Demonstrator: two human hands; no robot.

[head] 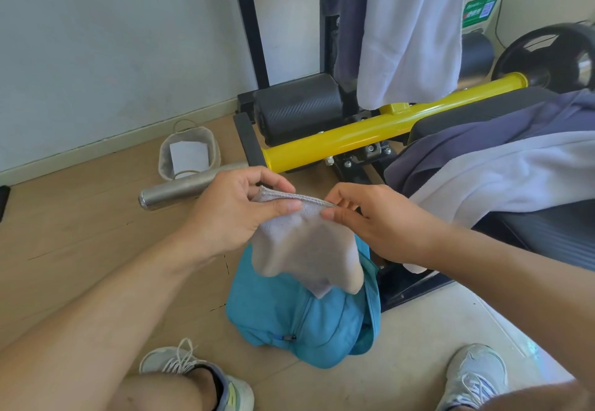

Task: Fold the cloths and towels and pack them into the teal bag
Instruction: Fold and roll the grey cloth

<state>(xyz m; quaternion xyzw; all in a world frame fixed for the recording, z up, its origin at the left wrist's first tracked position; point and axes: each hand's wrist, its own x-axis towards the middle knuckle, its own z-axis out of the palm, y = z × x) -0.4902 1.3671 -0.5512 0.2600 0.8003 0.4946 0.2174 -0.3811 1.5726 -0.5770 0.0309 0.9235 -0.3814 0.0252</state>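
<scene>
My left hand (pixel 231 207) and right hand (pixel 363 214) pinch the stitched hem of the small grey cloth (pixel 302 249), which looks light, limp and best held by its corners.

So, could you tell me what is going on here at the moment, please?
A person is holding a small pale grey cloth up by its stitched top edge, the left hand pinching one end and the right hand the other. The cloth hangs just above a teal fabric bag sitting on the floor between the person's feet. More is waiting: a white towel and a blue-grey cloth lie on the padded bench, and another white towel hangs from the black frame.
</scene>
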